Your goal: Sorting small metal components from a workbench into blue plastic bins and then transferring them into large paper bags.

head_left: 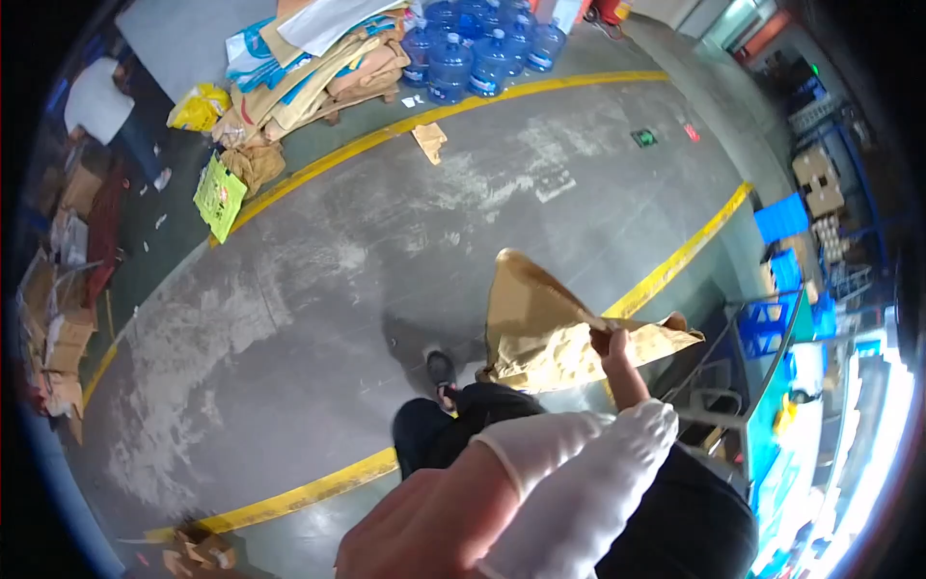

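My right hand (618,359) is closed on the gathered edge of a large sheet of brown kraft paper (540,323). The crumpled paper hangs beside my legs, its left part fanning up to a rounded corner. Large in the foreground is my left hand (521,492), with white fabric covers on its thumb and finger. Those fingers stretch out toward the right, and nothing shows between them. The left hand overlaps my right forearm in the picture, and part of it is cut off by the lower edge. A dark shoe (441,369) of mine is on the grey floor.
Flattened cardboard (328,82) and blue water jugs (463,58) stand beyond a yellow floor line (386,135). A paper scrap (429,142) lies on the floor. At right are a green-topped workbench (776,386) and blue crates (779,220). Another person (101,101) bends near boxes at left.
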The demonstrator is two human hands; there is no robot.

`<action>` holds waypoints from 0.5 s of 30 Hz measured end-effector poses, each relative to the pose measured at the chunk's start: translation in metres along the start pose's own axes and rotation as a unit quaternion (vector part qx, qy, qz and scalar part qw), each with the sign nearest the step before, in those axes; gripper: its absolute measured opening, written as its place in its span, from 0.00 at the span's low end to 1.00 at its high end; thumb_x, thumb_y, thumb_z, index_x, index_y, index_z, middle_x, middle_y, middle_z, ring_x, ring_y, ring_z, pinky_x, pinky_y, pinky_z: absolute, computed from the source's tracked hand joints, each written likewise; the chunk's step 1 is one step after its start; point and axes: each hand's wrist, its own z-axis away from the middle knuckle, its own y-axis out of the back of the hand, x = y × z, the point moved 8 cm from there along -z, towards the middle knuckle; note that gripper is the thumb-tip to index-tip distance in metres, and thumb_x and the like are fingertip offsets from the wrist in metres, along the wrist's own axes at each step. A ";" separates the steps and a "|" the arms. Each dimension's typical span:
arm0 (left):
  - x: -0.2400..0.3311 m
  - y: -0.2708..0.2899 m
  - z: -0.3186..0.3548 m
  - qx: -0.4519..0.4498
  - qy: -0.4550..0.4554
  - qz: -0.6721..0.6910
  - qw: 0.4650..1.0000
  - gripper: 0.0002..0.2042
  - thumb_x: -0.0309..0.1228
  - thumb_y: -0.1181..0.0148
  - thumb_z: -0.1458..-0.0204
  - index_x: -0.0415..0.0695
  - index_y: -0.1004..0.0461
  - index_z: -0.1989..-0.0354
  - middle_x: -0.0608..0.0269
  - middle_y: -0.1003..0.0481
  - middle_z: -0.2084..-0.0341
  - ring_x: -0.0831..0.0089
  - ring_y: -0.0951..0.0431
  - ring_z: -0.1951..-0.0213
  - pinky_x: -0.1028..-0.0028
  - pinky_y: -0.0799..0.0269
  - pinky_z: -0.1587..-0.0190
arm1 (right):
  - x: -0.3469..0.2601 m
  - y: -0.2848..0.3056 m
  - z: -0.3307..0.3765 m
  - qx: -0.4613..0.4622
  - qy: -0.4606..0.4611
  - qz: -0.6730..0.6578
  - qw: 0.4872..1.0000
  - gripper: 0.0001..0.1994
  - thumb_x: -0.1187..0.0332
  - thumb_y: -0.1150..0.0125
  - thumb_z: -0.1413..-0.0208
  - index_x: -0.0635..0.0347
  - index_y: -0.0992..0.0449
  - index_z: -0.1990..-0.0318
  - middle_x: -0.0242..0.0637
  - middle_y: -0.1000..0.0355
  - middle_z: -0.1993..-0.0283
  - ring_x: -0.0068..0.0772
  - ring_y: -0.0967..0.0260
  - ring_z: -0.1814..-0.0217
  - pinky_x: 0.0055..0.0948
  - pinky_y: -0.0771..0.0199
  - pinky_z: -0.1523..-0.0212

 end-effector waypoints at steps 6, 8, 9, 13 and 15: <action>-0.078 0.072 -0.088 0.006 0.041 0.243 0.969 0.18 0.19 0.52 0.54 0.38 0.34 0.51 0.50 0.28 0.62 0.71 0.27 0.70 0.74 0.31 0.69 | -0.048 -0.130 -0.050 -0.040 0.001 0.044 0.998 0.16 0.62 0.58 0.45 0.66 0.30 0.61 0.45 0.28 0.71 0.38 0.27 0.73 0.29 0.27 0.75; -0.114 0.104 -0.116 0.013 0.057 0.228 0.972 0.18 0.19 0.53 0.53 0.38 0.34 0.50 0.50 0.28 0.61 0.69 0.27 0.68 0.73 0.32 0.66 | -0.063 -0.159 -0.062 -0.026 0.041 0.003 0.999 0.15 0.63 0.57 0.47 0.66 0.30 0.61 0.44 0.29 0.72 0.37 0.28 0.73 0.29 0.27 0.75; -0.126 0.119 -0.131 0.020 0.060 0.219 0.974 0.19 0.19 0.53 0.53 0.38 0.34 0.50 0.50 0.28 0.61 0.68 0.27 0.67 0.72 0.32 0.65 | -0.080 -0.175 -0.070 -0.023 0.067 -0.019 0.997 0.15 0.64 0.57 0.48 0.65 0.30 0.61 0.43 0.29 0.73 0.36 0.28 0.73 0.29 0.27 0.75; -0.148 0.184 -0.196 0.012 0.048 0.158 0.986 0.19 0.19 0.54 0.53 0.38 0.35 0.50 0.51 0.28 0.60 0.64 0.27 0.63 0.70 0.32 0.60 | -0.142 -0.248 -0.070 -0.040 0.201 0.000 0.979 0.13 0.68 0.57 0.49 0.65 0.31 0.60 0.42 0.29 0.71 0.36 0.28 0.72 0.29 0.27 0.75; -0.166 0.226 -0.242 0.011 0.034 0.125 0.991 0.19 0.19 0.54 0.53 0.38 0.35 0.50 0.51 0.28 0.59 0.62 0.27 0.61 0.68 0.33 0.58 | -0.168 -0.332 -0.055 -0.001 0.174 0.044 0.984 0.12 0.69 0.56 0.48 0.65 0.32 0.59 0.44 0.28 0.68 0.37 0.28 0.73 0.29 0.27 0.76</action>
